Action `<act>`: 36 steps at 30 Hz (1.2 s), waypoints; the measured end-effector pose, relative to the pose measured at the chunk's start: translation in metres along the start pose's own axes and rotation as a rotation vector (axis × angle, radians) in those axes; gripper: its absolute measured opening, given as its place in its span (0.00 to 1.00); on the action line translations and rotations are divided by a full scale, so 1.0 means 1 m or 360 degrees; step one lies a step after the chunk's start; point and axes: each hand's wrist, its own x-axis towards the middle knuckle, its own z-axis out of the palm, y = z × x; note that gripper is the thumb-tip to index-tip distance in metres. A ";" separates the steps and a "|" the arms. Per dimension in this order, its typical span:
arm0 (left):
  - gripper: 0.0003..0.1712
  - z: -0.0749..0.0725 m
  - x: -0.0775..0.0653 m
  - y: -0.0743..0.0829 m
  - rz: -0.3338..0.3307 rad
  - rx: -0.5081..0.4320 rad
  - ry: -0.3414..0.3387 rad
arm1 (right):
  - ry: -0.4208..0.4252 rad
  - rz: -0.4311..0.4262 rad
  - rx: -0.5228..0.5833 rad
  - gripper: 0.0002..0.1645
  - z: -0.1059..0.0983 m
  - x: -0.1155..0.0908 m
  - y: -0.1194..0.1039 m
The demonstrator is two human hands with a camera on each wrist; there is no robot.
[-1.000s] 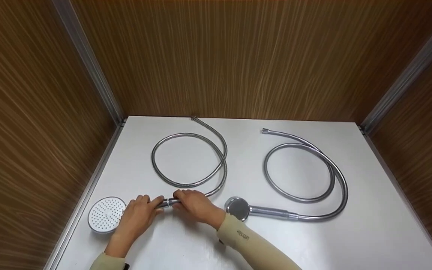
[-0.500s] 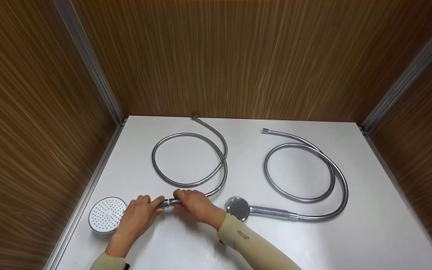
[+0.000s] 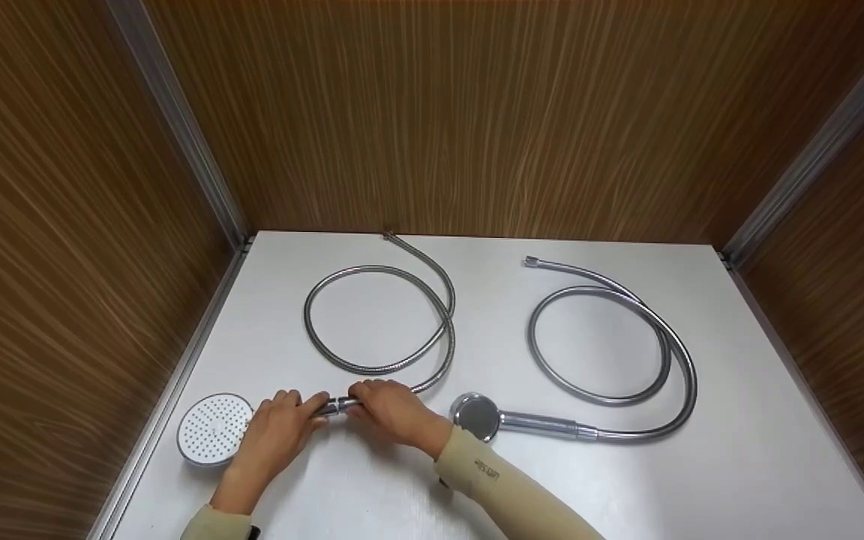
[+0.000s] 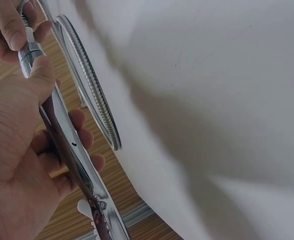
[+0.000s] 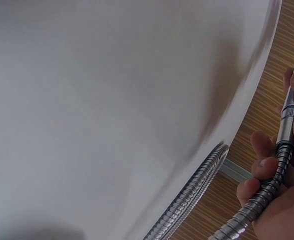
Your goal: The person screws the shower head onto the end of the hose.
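Observation:
A shower head [image 3: 214,430] with a round white spray face lies at the left of the table, its face up. My left hand [image 3: 276,433] grips its chrome handle [image 4: 72,137], the fingers wrapped round it and the thumb near its end. Against that end sits the metal connector [image 5: 287,125] of a ribbed shower hose [image 3: 307,319]. My right hand [image 3: 396,414] holds the connector and the hose just behind it, thumb and fingers curled round them. How far the connector is threaded onto the handle I cannot tell. From there the hose runs into a loop on the table.
Right of my right hand lies a second shower head [image 3: 477,418], joined to its own smooth grey hose [image 3: 691,375] in a loop. The white table [image 3: 492,315] is bounded by wood-grain panels [image 3: 477,120] at the back and both sides.
My right fingers shift very slightly at the connector. Both hands, the shower heads and the hoses otherwise stay in place.

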 end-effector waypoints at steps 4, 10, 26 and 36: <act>0.20 0.000 0.000 -0.001 -0.0010 -0.0001 -0.0015 | 0.0011 -0.0001 0.0033 0.13 0.000 0.001 0.001; 0.20 -0.001 0.002 -0.001 -0.0001 0.0006 -0.0009 | 0.0055 -0.0017 0.0043 0.18 0.001 0.000 0.002; 0.20 -0.002 0.003 -0.001 -0.0037 -0.0009 -0.0063 | 0.0011 -0.0019 0.0007 0.14 -0.001 0.003 0.002; 0.20 -0.001 0.003 -0.003 -0.0010 -0.0036 -0.0026 | -0.0020 0.0028 0.0027 0.15 -0.001 0.003 0.001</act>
